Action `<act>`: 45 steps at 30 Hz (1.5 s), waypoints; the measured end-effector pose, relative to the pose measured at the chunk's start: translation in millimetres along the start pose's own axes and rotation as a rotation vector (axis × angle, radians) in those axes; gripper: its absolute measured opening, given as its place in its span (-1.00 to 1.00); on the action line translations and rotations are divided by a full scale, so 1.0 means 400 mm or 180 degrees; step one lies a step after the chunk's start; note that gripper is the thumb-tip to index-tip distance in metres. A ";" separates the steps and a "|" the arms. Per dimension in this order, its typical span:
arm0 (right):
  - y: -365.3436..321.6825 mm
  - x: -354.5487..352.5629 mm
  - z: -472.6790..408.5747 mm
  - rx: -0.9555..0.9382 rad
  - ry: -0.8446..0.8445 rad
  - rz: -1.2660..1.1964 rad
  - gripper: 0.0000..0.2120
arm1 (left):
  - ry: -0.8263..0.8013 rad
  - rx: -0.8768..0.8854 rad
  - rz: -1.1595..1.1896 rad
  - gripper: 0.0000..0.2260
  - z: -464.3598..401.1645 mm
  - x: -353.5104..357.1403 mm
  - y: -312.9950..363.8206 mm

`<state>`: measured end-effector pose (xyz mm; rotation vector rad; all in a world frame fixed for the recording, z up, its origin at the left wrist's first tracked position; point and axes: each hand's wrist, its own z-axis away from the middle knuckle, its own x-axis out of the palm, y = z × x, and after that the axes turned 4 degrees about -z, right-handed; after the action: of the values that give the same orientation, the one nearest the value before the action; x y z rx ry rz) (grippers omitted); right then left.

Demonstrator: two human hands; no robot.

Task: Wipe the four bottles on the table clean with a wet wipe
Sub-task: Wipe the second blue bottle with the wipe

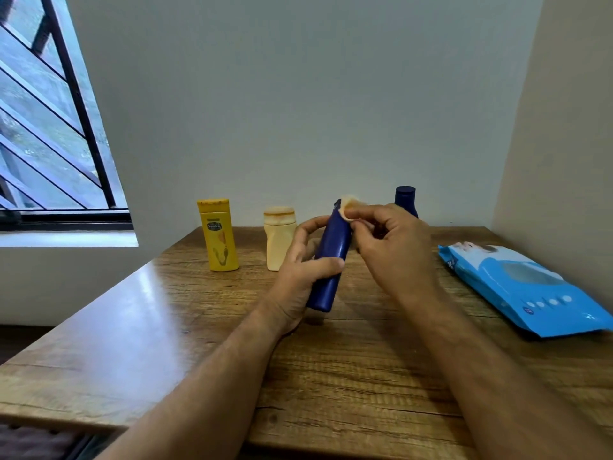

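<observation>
My left hand grips a dark blue bottle, tilted above the wooden table with its cap end away from me. My right hand pinches a small crumpled wet wipe, stained tan, against the bottle's upper end. A yellow bottle and a cream bottle stand upright at the back left. Behind my right hand stands a second dark blue bottle, mostly hidden.
A blue pack of wet wipes lies flat on the table's right side, close to the right wall. A barred window is on the left. The table's far edge meets the back wall.
</observation>
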<state>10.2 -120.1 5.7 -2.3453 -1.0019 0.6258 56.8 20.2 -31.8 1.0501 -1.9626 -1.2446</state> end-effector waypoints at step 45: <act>0.006 0.007 0.021 -0.1098 0.0491 0.0638 -0.80 | 0.1664 0.1841 -0.3430 -0.32 0.004 0.010 -0.006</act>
<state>8.2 -117.1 -2.7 -2.7735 -0.8672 0.3570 54.2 16.8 -34.3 2.6180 -1.3156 -0.6625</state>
